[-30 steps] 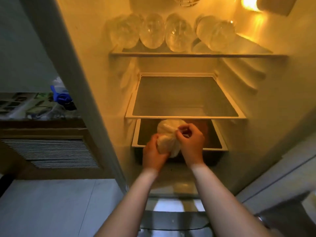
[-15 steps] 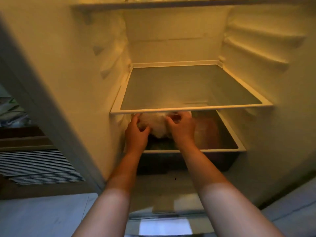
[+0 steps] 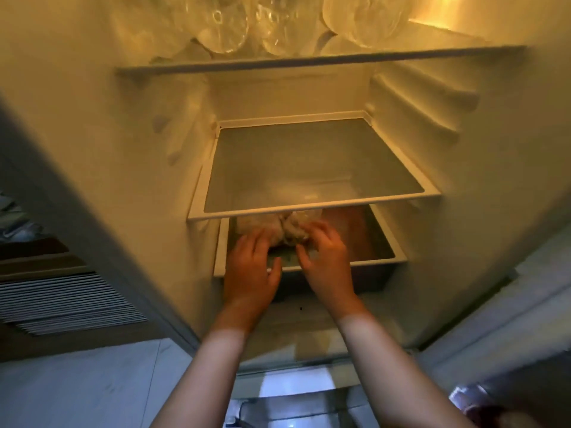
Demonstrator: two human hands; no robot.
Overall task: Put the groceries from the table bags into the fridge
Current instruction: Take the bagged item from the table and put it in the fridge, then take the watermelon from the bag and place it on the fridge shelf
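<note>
Drawer: hands apparently off bag now.

Two hands reach into the fridge, a left hand and a right hand, and between their fingertips lies one pale bagged bundle in one open drawer. Two shelves show: one bare glass shelf just above the drawer and one upper shelf bearing clear plastic bottles lying on their sides. Three bottle bottoms are plain, and a fourth seems to sit at the left, though blur and the frame's top edge make that count uncertain.
</note>
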